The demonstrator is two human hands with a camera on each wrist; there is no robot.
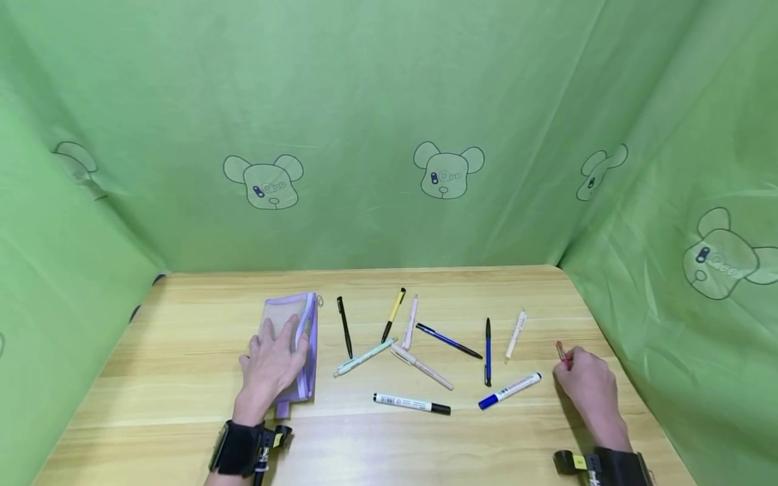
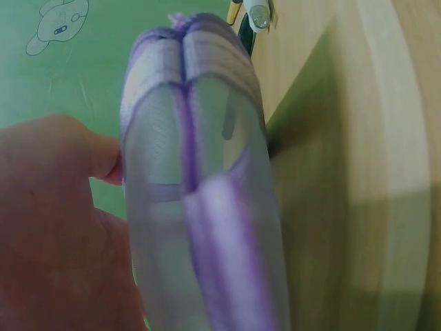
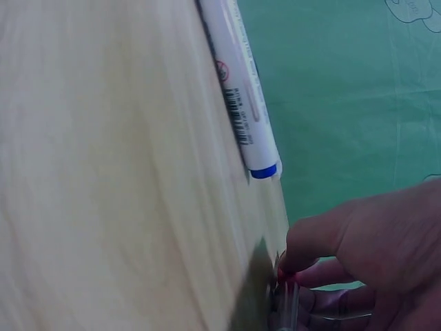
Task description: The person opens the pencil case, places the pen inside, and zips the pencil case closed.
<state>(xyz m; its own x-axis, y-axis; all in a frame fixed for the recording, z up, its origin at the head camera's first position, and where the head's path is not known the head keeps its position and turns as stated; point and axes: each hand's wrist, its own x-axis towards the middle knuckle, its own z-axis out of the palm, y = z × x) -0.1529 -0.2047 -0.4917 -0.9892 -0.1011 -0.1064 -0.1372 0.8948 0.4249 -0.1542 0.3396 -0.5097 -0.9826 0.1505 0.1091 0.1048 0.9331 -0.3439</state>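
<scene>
My left hand (image 1: 275, 361) rests with spread fingers on a purple-trimmed mesh pencil pouch (image 1: 308, 364) on the left of the table. In the left wrist view the pouch's end (image 2: 158, 234) faces the camera, a purple tab (image 2: 227, 255) on it and the thumb along its side. At the far right, my right hand (image 1: 588, 383) pinches a red pen (image 1: 560, 349), mostly hidden by the fingers in the head view. Seen from the right wrist, the pen has a clear barrel (image 3: 286, 307) and lies close over the wood. A blue-capped marker (image 1: 509, 391) is nearest to that hand.
Between the hands lie a black-capped marker (image 1: 412, 403), a black pen (image 1: 344, 327), a yellow pen (image 1: 393, 316), a mint pen (image 1: 365, 358), a beige pen (image 1: 422, 366), blue pens (image 1: 488, 351) and a white pen (image 1: 515, 336). Green cloth (image 1: 365, 229) walls the table's back and sides.
</scene>
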